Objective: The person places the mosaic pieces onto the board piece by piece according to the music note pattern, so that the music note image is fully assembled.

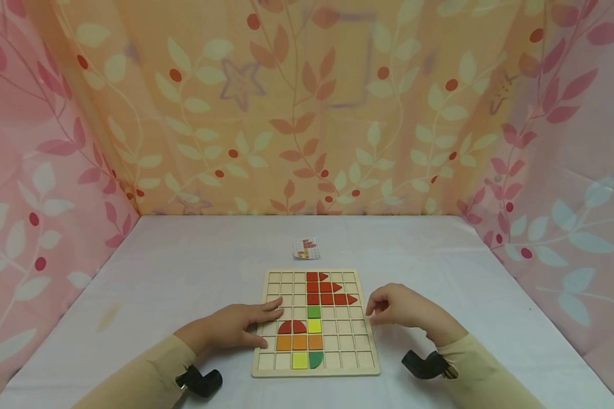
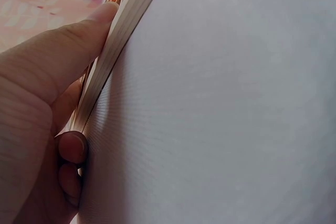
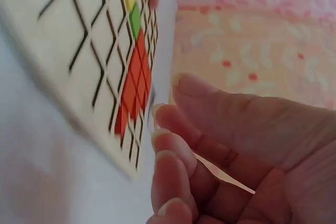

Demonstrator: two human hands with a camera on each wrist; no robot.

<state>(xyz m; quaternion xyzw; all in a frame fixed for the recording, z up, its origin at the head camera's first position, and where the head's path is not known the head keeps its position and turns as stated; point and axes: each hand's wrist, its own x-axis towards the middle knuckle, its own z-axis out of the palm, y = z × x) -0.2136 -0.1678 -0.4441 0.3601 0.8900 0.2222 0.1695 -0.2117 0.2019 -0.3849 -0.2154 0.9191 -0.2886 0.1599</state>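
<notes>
A wooden grid board (image 1: 340,326) lies flat on the table, holding several coloured tiles. Three rows of red squares (image 1: 313,287) end in red triangles (image 1: 352,299). Below them sit a green square (image 1: 314,312), a yellow square (image 1: 314,325), two red quarter-rounds (image 1: 299,327), orange squares (image 1: 299,342), another yellow square (image 1: 299,360) and a green quarter-round (image 1: 315,359). My left hand (image 1: 230,325) rests on the board's left edge, fingers extended over the grid; its thumb (image 2: 79,43) touches the rim. Beside the right edge, my right hand (image 1: 401,309) has loosely curled fingers (image 3: 170,179) holding nothing.
A small picture card (image 1: 306,249) with a coloured pattern on a grid lies behind the board. White cloth covers the table (image 1: 184,255). A patterned curtain (image 1: 307,113) hangs at the back and sides. Black wrist devices (image 1: 202,382) sit at both sleeves.
</notes>
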